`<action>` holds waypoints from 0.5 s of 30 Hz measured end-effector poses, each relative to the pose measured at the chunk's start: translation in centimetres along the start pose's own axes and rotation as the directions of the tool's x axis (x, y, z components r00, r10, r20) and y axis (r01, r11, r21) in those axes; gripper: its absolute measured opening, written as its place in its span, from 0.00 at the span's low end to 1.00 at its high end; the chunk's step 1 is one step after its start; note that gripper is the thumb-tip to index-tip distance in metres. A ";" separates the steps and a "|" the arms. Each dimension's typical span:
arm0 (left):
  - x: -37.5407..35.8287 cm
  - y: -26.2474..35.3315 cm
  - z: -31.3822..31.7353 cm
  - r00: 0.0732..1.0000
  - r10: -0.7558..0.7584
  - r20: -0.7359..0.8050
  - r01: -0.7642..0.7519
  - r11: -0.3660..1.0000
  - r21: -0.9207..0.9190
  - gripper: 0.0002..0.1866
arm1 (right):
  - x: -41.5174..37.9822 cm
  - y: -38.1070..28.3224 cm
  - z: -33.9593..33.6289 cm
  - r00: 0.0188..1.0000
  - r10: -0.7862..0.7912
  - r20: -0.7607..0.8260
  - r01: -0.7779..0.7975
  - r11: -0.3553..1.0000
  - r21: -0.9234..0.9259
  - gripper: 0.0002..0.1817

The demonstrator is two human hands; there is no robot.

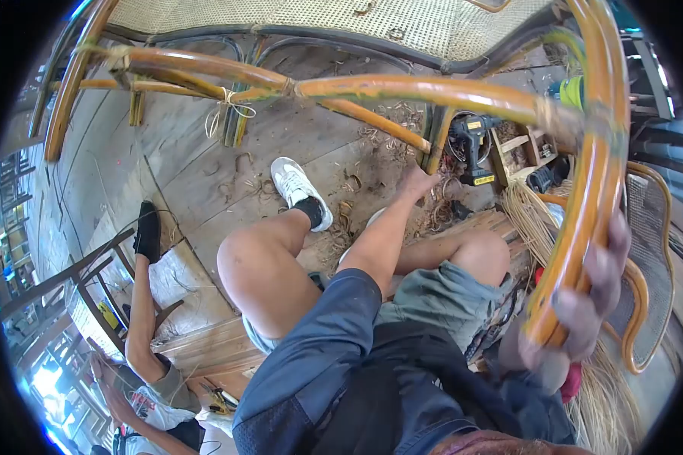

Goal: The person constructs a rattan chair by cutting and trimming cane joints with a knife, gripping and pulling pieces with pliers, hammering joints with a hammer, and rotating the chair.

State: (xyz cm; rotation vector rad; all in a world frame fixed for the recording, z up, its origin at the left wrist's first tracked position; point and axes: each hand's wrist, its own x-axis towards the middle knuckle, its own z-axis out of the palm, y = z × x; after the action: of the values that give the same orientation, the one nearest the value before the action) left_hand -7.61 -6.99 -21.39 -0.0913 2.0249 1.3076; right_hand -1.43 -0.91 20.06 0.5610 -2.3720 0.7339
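Note:
A rattan furniture frame (pixel 425 91) of glossy orange-brown poles spans the upper part of the head view, with bindings at its joints. My left hand (pixel 420 182) is closed round the lower end of one of its upright poles. At the right, my right hand (pixel 584 307) is wrapped round the bent double pole (pixel 584 212) near its end; motion blurs the fingers. Loose pale string (pixel 231 110) hangs from a joint of the frame. Part of the left hand's grip is hidden behind the pole.
A cordless drill (pixel 474 144) lies beside a wooden box (pixel 520 155). Cane strips (pixel 531 212) are bundled at the right. A woven cane panel (pixel 319 19) stands at the back. Shavings litter the floor. Another person (pixel 155 371) sits at the lower left.

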 end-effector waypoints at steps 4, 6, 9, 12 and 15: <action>-4.4 1.8 -3.4 0.996 0.088 0.017 -0.088 0.996 -0.020 0.30 | 3.9 -3.8 -0.6 0.987 -0.034 0.159 0.029 0.999 0.032 0.25; -7.1 1.2 -5.4 1.000 0.004 -0.016 -0.003 0.996 0.088 0.30 | 5.0 -6.2 0.0 0.983 -0.049 0.178 0.043 0.998 0.040 0.27; -11.0 0.4 -8.3 0.995 -0.052 -0.083 0.067 0.980 0.187 0.30 | 6.4 -9.3 1.7 0.983 -0.145 0.109 0.138 0.988 0.073 0.30; -14.4 0.3 -11.3 0.985 -0.086 -0.149 0.121 0.960 0.251 0.30 | 8.7 -12.3 3.7 0.968 -0.249 -0.021 0.249 0.968 0.036 0.29; -17.0 0.4 -13.4 0.979 -0.091 -0.180 0.140 0.951 0.277 0.30 | 12.1 -14.1 4.0 0.909 -0.406 -0.095 0.402 0.913 -0.066 0.20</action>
State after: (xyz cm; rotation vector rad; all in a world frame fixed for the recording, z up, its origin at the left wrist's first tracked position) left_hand -2.14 -23.02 -7.86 -0.1866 2.2937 0.9469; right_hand -4.39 -16.71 30.24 0.9346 -2.0707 0.5058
